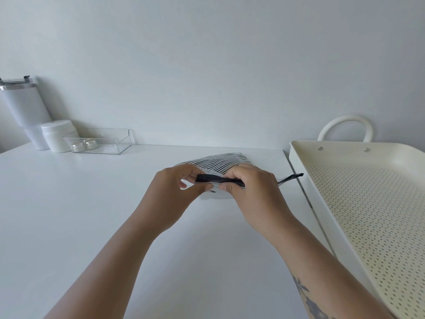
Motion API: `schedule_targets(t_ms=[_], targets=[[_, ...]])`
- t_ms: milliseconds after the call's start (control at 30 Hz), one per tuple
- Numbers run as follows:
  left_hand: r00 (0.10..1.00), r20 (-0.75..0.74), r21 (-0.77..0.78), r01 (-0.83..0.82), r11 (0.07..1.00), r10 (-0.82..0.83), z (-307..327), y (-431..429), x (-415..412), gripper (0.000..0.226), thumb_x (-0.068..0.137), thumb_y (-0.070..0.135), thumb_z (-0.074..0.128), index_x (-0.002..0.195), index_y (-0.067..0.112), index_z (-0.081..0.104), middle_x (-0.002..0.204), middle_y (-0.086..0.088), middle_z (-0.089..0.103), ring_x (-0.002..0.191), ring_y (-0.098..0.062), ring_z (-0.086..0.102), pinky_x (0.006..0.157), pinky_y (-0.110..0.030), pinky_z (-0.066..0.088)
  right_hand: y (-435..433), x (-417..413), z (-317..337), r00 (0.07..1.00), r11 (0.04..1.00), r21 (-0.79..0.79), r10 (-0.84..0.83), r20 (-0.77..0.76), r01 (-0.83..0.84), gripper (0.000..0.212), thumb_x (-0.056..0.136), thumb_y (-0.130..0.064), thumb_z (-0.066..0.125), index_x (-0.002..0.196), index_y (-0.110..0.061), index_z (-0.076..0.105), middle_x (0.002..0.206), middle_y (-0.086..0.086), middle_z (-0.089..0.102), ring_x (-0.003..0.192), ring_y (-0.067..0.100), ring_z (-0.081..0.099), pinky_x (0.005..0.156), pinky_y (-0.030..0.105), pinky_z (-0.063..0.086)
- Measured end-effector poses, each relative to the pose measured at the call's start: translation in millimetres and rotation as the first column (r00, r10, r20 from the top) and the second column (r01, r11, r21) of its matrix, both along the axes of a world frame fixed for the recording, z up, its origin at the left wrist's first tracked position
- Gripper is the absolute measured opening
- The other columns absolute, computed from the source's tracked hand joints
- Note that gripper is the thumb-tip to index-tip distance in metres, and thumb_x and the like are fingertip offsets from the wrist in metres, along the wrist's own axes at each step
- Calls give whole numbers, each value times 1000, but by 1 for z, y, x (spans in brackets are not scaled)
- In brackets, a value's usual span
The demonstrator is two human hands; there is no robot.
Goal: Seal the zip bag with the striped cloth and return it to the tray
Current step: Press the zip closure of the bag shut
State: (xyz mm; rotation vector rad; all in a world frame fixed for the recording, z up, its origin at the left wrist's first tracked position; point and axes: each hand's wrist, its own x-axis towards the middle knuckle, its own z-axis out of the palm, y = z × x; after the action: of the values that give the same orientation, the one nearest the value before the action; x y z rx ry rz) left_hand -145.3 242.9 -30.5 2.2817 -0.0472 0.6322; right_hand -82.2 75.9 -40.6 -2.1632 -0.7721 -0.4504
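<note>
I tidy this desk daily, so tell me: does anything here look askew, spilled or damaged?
Nothing spilled or damaged. The cream tray hangs past the white table edge, tilted. Both hands pinch the zip bag's black strip, which is bent.

The zip bag (218,166) lies on the table (92,203), mid-table. Both hands (174,192) meet at the bag's near edge. Right of the bag, off the table's edge, stands the tray (345,180). Far left of the bag, against the wall, stand a tumbler (25,111), a jar (59,138) and a clear box (103,141) holding two small jars (84,145).
</note>
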Motion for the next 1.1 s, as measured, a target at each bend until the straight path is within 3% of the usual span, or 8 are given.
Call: schedule_targets(t_ms=[367,567,867,1100], targets=[[1000,-24,26,-16,1000,17,-4,0,2,14,84,28,72,73,35,68,81,20,67,75,6,58,62,0,36,1,-3,0,1000,999,-16,29,-4,-29,1,83,-23,71,83,-22,70,78,-9,66,80,17,57,82,42,47],[999,-32,26,-34,999,35,-4,1,3,17,85,26,70,72,35,65,82,23,66,77,9,56,63,1,35,0,-5,0,999,999,-37,15,-36,-16,7,87,-24,66,94,-27,67,88,-14,67,89,14,57,91,39,44],[1000,-3,17,2,1000,-2,-6,1,3,11,78,30,78,81,35,68,81,18,69,85,5,57,70,-5,40,-1,-2,0,1000,999,-37,10,-13,-11,7,86,-22,68,80,-25,65,73,-15,57,76,15,52,75,33,41],[999,25,37,-32,999,31,-7,2,5,14,82,27,75,70,26,67,79,12,64,80,2,52,67,-12,40,0,-6,0,999,1000,-4,17,-33,-17,3,84,-27,70,87,-27,68,84,-14,68,87,13,60,87,40,47]])
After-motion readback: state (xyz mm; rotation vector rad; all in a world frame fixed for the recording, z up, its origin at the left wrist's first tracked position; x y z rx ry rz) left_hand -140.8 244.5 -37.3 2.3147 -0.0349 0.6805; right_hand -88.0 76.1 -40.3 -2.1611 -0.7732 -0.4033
